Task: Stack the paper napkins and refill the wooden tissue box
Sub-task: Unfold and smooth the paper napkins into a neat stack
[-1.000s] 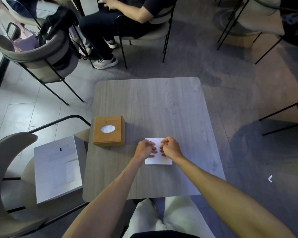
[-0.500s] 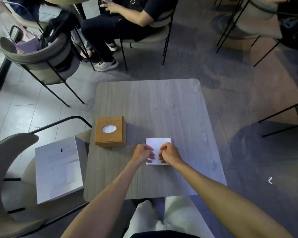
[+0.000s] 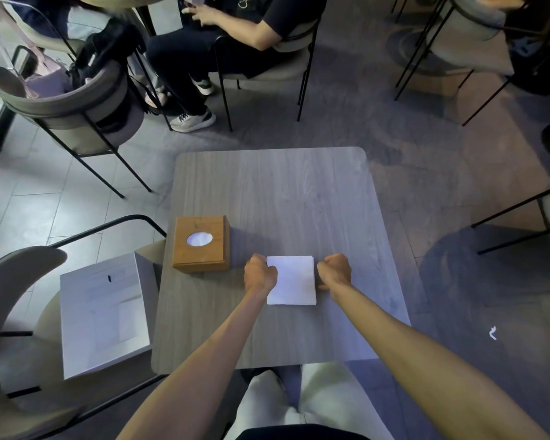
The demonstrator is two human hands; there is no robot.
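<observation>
A white square stack of paper napkins point(image 3: 294, 281) lies flat on the grey wooden table point(image 3: 283, 198), near its front middle. My left hand point(image 3: 260, 274) is curled against the stack's left edge and my right hand point(image 3: 334, 270) is curled against its right edge, so the stack sits between them. The wooden tissue box point(image 3: 201, 243) stands to the left of the napkins, near the table's left edge, with white tissue showing in its oval top opening.
A white open cardboard box point(image 3: 104, 315) rests on the chair seat at the left. Chairs point(image 3: 73, 109) surround the table, and a seated person point(image 3: 223, 39) is beyond its far side. Another chair frame point(image 3: 521, 223) stands at the right.
Both hands were together on top of the napkin stack; they have now moved apart to its left and right edges, uncovering the top.
</observation>
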